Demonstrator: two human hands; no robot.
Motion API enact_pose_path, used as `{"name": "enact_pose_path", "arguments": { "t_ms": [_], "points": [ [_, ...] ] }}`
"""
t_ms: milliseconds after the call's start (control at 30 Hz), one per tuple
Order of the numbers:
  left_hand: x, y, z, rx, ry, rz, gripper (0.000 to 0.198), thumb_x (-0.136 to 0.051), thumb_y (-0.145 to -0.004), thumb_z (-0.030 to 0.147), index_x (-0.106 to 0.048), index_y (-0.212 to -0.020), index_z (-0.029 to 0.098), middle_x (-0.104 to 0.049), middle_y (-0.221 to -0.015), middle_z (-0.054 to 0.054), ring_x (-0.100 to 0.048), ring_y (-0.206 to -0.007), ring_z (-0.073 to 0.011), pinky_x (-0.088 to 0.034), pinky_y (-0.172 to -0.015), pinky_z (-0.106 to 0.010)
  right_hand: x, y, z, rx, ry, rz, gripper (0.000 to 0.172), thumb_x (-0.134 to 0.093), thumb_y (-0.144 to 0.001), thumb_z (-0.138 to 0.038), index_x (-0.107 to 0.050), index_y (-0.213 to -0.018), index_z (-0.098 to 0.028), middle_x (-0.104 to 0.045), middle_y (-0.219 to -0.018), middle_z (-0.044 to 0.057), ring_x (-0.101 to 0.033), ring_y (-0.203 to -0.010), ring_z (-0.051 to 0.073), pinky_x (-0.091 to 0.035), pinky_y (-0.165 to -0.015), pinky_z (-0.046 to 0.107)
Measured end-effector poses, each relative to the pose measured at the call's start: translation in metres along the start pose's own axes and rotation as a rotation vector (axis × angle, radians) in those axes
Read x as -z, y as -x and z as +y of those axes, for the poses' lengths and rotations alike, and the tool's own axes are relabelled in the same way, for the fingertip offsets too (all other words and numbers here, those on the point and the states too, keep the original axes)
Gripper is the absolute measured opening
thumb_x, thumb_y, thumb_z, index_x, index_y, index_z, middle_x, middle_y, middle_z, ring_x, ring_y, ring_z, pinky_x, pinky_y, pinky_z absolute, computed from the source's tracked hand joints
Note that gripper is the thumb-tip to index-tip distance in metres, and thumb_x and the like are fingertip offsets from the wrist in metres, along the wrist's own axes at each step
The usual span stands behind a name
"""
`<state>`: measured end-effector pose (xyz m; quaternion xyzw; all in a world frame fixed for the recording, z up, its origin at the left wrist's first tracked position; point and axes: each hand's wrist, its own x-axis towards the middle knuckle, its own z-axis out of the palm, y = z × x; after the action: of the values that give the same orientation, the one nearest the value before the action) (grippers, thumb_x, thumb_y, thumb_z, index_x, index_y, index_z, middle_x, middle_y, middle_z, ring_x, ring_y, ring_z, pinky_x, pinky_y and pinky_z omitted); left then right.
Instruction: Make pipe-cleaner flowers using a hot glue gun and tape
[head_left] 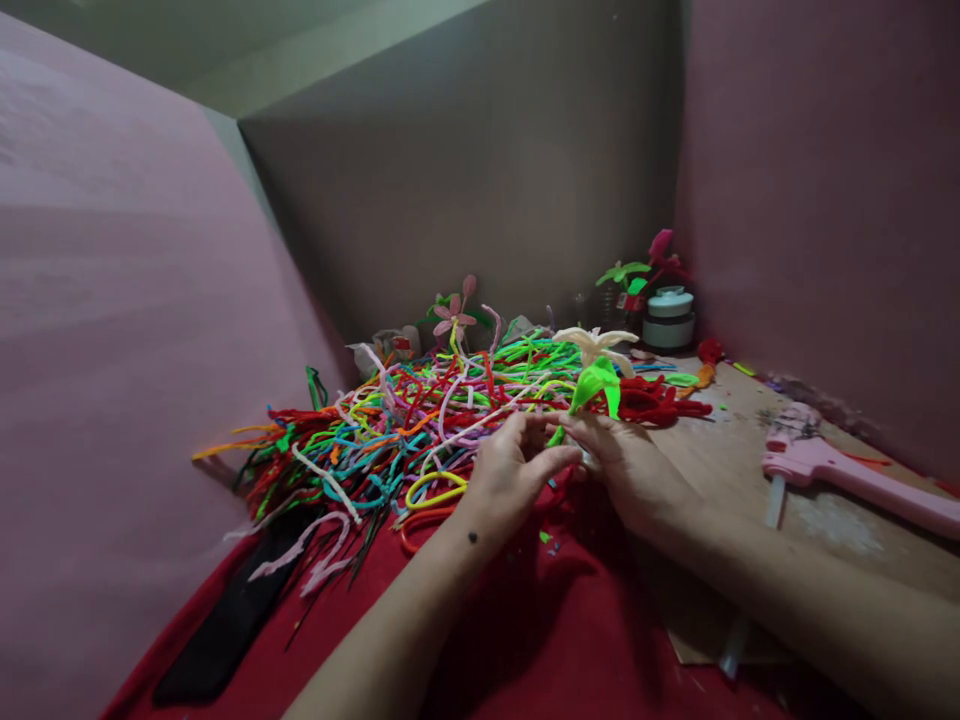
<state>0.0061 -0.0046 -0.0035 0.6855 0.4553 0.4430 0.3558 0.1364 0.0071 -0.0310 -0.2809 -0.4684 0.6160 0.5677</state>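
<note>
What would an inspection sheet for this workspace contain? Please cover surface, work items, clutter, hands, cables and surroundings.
Surface: red cloth; flat brown board at right, marked with whitish residue.
Work items: bright-green fuzzy petal-shaped piece; cream fuzzy flower behind it, connection unclear.
Clutter: multicoloured heap of fuzzy stems; pink plastic glue gun on the board; long black flat object at left.
Hands: left hand and right hand meet at the green piece's lower end, holding it.
Cables: nothing seen.
Surroundings: pink side walls; grey back wall.
</note>
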Motion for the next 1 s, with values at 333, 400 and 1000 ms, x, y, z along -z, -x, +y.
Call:
{"name": "enact_pose_path", "arguments": {
  "t_ms": [333, 400, 1000],
  "points": [
    [-0.013, 0.010, -0.021, -0.303, -0.768, 0.121, 0.019, -0.039, -0.088, 0.025, -0.055, -0.079, 0.020, -0.058, -0.062, -0.002, -0.052, -0.054, -0.0136, -0.030, -0.054, -0.024, -0.002, 0.002, 0.000, 0.007, 0.060, 0.056, 0.027, -0.064, -0.073, -0.041, -0.068, -0.089, -0.019, -0.069, -0.085, 0.004, -0.059, -0.079, 0.020, -0.043, -0.069, 0.031],
    [-0.013, 0.009, -0.021, -0.268, -0.720, 0.128, 0.015, -0.041, -0.087, 0.023, -0.055, -0.080, 0.020, -0.057, -0.063, -0.001, -0.050, -0.054, -0.0124, -0.032, -0.055, -0.023, 0.000, 0.002, 0.003, 0.035, 0.021, 0.041, 0.028, -0.063, -0.074, -0.041, -0.068, -0.090, -0.019, -0.069, -0.087, 0.004, -0.059, -0.078, 0.020, -0.043, -0.068, 0.030],
    [-0.009, 0.001, -0.008, 0.147, 0.255, -0.020, 0.021, -0.055, -0.079, 0.033, -0.053, -0.069, 0.016, -0.035, -0.050, 0.007, -0.026, -0.042, -0.0043, -0.022, -0.042, -0.019, 0.002, -0.002, -0.001, -0.044, 0.068, -0.046, 0.028, -0.063, -0.073, -0.034, -0.071, -0.096, -0.021, -0.071, -0.090, 0.004, -0.060, -0.079, 0.020, -0.044, -0.064, 0.029]
  ]
}}
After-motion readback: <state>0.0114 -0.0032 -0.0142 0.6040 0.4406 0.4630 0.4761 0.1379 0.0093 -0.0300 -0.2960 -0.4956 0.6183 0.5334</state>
